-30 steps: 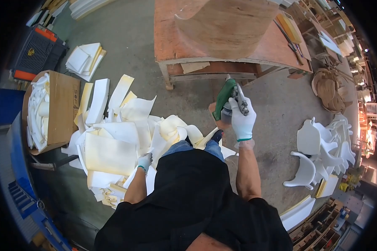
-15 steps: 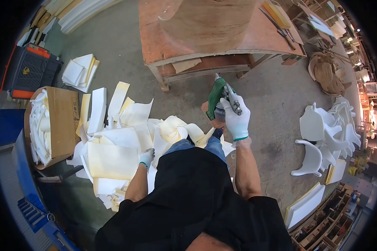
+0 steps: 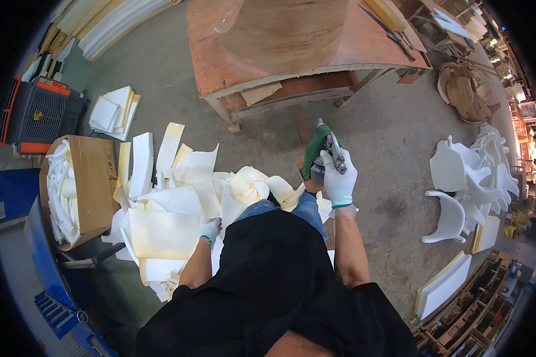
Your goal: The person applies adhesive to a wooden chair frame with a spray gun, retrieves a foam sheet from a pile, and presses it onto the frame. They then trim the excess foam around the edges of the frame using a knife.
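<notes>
My right hand (image 3: pixel 340 181), in a white glove with a green cuff, is wrapped round a metal spray gun (image 3: pixel 338 157). A green part (image 3: pixel 315 149) sits along the gun's left side, and its nozzle end points away from me. The gun is held over the floor, short of the wooden workbench (image 3: pixel 199 65). My gloved left hand (image 3: pixel 210 229) hangs low at my side, fingers curled; what they hold, if anything, is hidden. Beside and below it lies a heap of white and yellowish foam sheets (image 3: pixel 164 232).
A curved wooden panel (image 3: pixel 280 41) stands on the workbench. At the left are a cardboard box (image 3: pixel 95 178) of foam scraps and a grey-orange machine (image 3: pixel 44 116). White curved pieces (image 3: pixel 449 166) and brown curved pieces (image 3: pixel 464 89) are piled at the right.
The spray gun has turned slightly, its nozzle end now farther right and a little lower in view. The whole view has shifted slightly. My left hand stays low by my side.
</notes>
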Demonstrator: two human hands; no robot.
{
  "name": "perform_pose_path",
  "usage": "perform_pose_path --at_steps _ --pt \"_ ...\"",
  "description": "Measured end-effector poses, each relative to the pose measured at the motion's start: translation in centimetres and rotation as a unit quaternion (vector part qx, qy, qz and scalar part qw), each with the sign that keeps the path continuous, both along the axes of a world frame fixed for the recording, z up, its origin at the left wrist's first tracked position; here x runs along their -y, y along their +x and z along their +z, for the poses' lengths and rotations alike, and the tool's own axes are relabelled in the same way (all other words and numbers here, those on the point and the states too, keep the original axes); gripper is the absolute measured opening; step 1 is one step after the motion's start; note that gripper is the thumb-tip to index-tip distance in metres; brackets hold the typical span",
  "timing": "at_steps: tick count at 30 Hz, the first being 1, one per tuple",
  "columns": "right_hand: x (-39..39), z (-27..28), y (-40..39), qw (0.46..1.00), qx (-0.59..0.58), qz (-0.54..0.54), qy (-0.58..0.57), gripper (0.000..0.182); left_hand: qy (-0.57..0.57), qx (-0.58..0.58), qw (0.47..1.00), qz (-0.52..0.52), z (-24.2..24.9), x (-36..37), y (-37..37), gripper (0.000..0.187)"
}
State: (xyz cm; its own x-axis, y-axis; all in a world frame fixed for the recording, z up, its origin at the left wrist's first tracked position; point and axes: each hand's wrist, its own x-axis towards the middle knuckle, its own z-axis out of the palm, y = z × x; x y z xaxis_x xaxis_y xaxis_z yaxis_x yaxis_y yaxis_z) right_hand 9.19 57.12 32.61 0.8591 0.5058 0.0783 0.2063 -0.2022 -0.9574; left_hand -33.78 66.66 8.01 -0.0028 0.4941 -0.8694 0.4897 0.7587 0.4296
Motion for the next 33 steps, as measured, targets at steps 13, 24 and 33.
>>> perform_pose_path --at_steps 13,24,33 --pt "1.2 0.6 0.9 0.998 -0.042 -0.044 0.007 0.023 0.027 -0.005 0.999 -0.04 1.7 -1.3 2.4 0.035" --pt "1.3 2.6 1.7 0.995 -0.001 0.08 0.055 0.022 0.018 -0.008 0.998 -0.061 0.9 -0.9 3.9 0.037" --pt "-0.3 4.3 1.3 0.992 0.009 0.056 0.115 0.021 0.016 -0.008 0.998 -0.063 0.2 -0.5 3.9 0.036"
